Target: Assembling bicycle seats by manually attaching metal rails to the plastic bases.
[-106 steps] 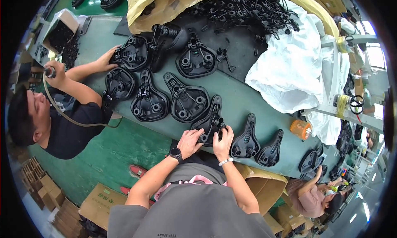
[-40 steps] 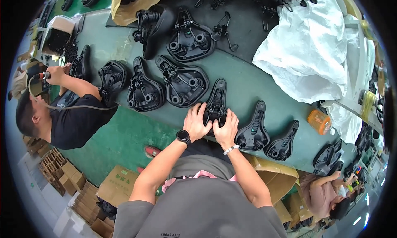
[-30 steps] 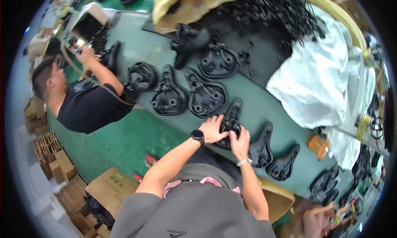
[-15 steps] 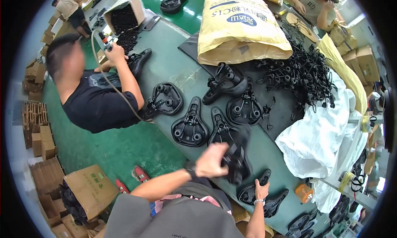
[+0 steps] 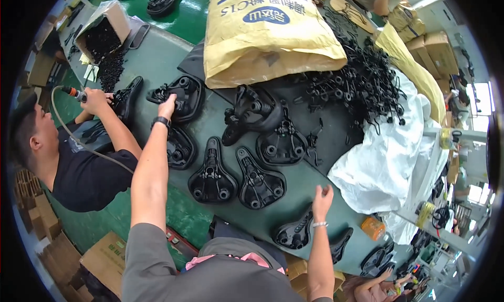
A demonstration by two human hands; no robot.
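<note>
My left hand [image 5: 167, 109] reaches far out to the left, its fingers closed on the narrow end of a black bicycle saddle [image 5: 190, 100] lying underside up on the table. Closer to me, my right hand [image 5: 322, 203] holds nothing, fingers apart, beside the nose of another black saddle [image 5: 294, 232]. Between my hands lie several upturned saddles, among them a front left one [image 5: 212, 177], its neighbour [image 5: 261, 180] and one tilted on others [image 5: 254, 113]. A further saddle [image 5: 177, 149] sits partly behind my left forearm.
A yellow sack [image 5: 273, 45] lies beside a tangled heap of black metal parts [image 5: 357, 81]. White sheeting [image 5: 373, 165] covers the table's right side. At left, a co-worker [image 5: 79, 160] holds a hosed power tool [image 5: 73, 93] near a saddle. An orange container [image 5: 373, 227] stands at right.
My left hand has carried a saddle from in front of me to the far left of the table. My right hand has let go of the near saddle's nose. The view has shifted.
</note>
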